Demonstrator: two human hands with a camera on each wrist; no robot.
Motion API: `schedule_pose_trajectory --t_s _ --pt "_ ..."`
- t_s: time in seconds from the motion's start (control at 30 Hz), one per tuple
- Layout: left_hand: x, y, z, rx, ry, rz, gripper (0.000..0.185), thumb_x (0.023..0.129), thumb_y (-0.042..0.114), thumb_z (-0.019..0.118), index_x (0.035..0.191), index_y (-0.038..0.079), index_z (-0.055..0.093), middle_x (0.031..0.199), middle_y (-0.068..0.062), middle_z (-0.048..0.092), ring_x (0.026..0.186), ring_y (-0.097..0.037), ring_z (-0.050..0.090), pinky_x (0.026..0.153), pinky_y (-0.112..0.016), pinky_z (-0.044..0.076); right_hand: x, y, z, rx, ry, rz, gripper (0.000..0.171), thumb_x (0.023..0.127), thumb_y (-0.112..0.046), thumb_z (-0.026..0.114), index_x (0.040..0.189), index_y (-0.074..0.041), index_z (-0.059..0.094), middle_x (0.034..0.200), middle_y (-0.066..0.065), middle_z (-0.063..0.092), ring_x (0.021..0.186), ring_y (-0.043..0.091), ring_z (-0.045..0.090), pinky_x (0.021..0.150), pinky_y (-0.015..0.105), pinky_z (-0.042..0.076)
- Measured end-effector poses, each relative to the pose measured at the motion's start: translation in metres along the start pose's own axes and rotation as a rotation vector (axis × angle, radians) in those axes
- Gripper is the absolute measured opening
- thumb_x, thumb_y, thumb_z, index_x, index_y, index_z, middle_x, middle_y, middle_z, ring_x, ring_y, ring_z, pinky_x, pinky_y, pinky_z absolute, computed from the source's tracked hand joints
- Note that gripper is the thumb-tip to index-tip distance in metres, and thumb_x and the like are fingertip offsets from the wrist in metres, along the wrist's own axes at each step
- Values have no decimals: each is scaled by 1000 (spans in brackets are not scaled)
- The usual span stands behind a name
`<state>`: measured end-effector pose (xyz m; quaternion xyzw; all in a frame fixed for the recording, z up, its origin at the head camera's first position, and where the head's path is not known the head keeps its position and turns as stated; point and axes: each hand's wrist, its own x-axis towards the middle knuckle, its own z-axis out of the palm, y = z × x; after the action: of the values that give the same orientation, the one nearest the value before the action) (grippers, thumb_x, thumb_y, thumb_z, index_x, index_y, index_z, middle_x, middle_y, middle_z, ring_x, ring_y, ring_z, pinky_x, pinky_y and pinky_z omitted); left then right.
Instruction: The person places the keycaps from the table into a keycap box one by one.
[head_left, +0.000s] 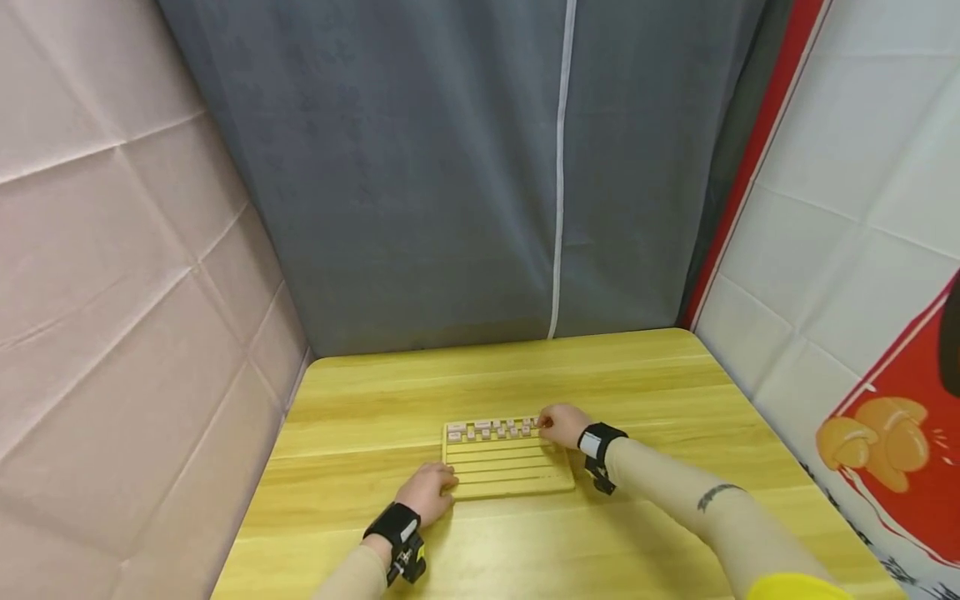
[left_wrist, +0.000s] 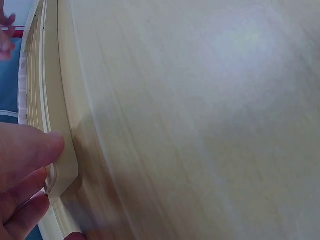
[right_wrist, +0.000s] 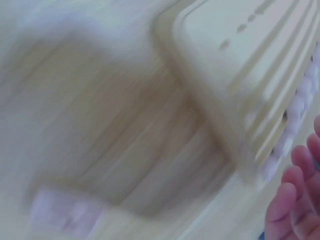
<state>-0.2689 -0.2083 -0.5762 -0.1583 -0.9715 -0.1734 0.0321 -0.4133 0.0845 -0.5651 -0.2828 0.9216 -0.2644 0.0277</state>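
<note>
A pale yellow board (head_left: 510,483) with long parallel grooves lies flat on the table. Small pale pink pieces (head_left: 482,425), shaped like keycaps, stand in its two far rows. My left hand (head_left: 427,492) holds the board's near left corner. In the left wrist view its thumb (left_wrist: 42,149) presses the rim, with other fingers curled at the corner. My right hand (head_left: 564,424) is at the far right end of the rows, fingertips by the last piece. The right wrist view is blurred; the right fingertips (right_wrist: 285,197) show loosely bent beside the row, nothing visible between them.
The wooden table (head_left: 360,408) extends around the board. A pale pink piece (right_wrist: 65,212) lies on the table off the board, blurred. A grey curtain (head_left: 442,183) hangs behind, with pale fabric walls (head_left: 97,292) at the sides.
</note>
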Motion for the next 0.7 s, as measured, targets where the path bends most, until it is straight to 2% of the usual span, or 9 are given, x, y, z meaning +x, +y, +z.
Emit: schedule_pose_trajectory --t_s 0.13,0.23,0.43,0.53,0.7 --pt "1 -1 -1 -4 -3 7 23 81 8 73 104 2 75 115 -14 66 112 -34 57 95 -47 46 -12 26 -18 -22 -36 5 5 86 -9 69 88 -7 73 82 0 67 75 17 62 69 36 53" --pt "1 -4 1 1 -4 16 23 81 9 73 103 2 75 115 -14 66 111 -34 57 95 -47 47 -25 41 -30 -68 -98 16 4 84 -11 71 82 -8 72 78 -1 66 70 16 60 65 34 52" --pt "1 -10 3 -1 -12 23 23 81 9 73 103 3 75 116 -14 66 112 -34 57 96 -48 46 -57 56 -36 -90 -255 179 16 77 -20 79 71 -12 66 66 -3 60 57 13 55 52 29 48" --pt "0 -11 5 6 -19 16 23 81 11 73 103 4 75 117 -12 66 113 -33 57 96 -47 46 -69 56 -34 -81 -250 226 24 75 -21 82 67 -12 61 60 -1 58 49 15 54 45 27 46" --pt "3 -11 7 24 -21 10 23 81 12 73 103 6 75 117 -11 66 114 -32 57 97 -46 46 -81 50 -29 -52 -195 253 31 69 -16 86 63 -9 56 56 1 55 42 14 49 38 24 40"
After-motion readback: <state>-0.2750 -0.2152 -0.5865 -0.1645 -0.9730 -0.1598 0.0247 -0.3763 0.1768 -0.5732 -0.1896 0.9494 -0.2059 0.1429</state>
